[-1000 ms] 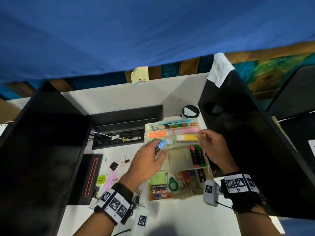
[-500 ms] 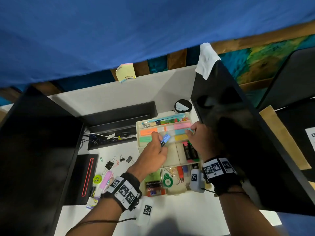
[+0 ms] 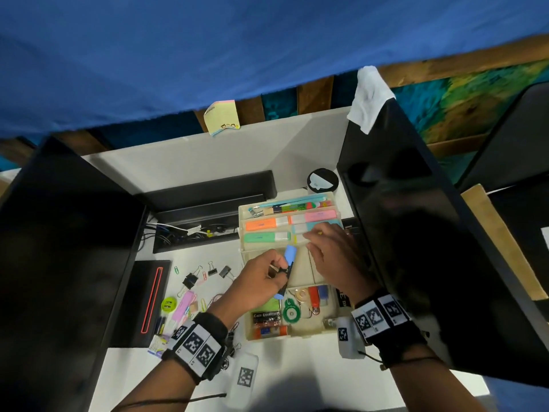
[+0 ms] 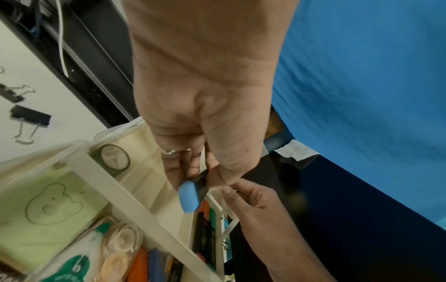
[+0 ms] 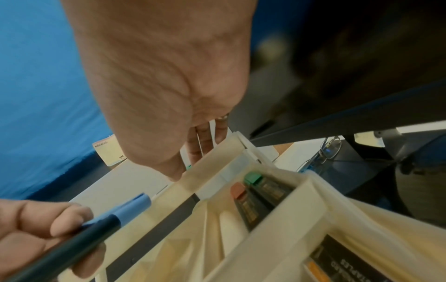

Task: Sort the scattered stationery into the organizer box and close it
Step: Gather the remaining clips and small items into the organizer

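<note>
White desk [image 3: 184, 162]: organizer box [image 3: 309, 333] holds highlighters [image 3: 266, 223]; left hand [image 3: 261, 281] grips marker [image 3: 288, 254].

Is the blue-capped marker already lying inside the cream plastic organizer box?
No, the left hand grips the blue-capped marker above the cream plastic organizer box, as the head view shows.

cream organizer box [image 3: 246, 328], blue-capped blk marker [image 3: 289, 254], orange highlighter [image 3: 261, 224]
</note>
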### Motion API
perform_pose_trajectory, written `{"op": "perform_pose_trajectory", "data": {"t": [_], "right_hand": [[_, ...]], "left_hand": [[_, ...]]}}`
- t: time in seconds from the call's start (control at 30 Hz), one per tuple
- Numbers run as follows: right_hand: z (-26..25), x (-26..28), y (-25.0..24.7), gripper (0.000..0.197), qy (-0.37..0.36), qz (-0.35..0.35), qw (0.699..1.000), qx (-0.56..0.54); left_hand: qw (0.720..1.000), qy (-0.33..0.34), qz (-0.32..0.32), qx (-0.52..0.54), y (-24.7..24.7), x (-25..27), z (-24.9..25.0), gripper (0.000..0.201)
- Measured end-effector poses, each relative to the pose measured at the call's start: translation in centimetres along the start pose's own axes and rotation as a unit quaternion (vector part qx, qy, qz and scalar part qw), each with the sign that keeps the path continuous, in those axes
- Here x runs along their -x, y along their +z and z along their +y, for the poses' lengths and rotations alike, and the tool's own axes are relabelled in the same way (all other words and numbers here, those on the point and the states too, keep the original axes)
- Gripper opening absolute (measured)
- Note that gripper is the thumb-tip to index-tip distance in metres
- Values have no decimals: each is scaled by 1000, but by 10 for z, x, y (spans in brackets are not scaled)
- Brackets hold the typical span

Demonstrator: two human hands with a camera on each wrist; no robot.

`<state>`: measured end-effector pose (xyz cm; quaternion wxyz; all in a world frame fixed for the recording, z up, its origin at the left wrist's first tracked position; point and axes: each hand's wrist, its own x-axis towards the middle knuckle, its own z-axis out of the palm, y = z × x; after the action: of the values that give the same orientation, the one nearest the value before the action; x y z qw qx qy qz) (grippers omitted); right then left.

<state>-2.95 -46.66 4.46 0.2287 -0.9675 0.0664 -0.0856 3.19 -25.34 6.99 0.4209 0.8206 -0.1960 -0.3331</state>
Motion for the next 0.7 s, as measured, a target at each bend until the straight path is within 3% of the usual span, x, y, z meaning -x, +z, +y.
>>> {"op": "perform_pose_trajectory", "data": {"t": [0.13, 0.3, 0.47, 0.57, 0.7], "right_hand": [[5, 8, -8, 20, 24, 27, 998, -44], [14, 45, -17, 20, 122, 78, 985, -98], [11, 67, -1, 15, 151, -13, 984, -94], [5, 72, 11, 18, 118, -65, 985, -105], [1, 77, 16, 31, 79, -89, 989, -86]], "left_hand": [[1000, 2, -13, -15, 15, -6, -3, 17], [1000, -9, 0, -17, 45, -14, 6, 21], [997, -17, 72, -13, 75, -25, 18, 30], [992, -3, 122, -25, 86, -31, 21, 24], [988, 28, 141, -49, 93, -36, 20, 23]]}}
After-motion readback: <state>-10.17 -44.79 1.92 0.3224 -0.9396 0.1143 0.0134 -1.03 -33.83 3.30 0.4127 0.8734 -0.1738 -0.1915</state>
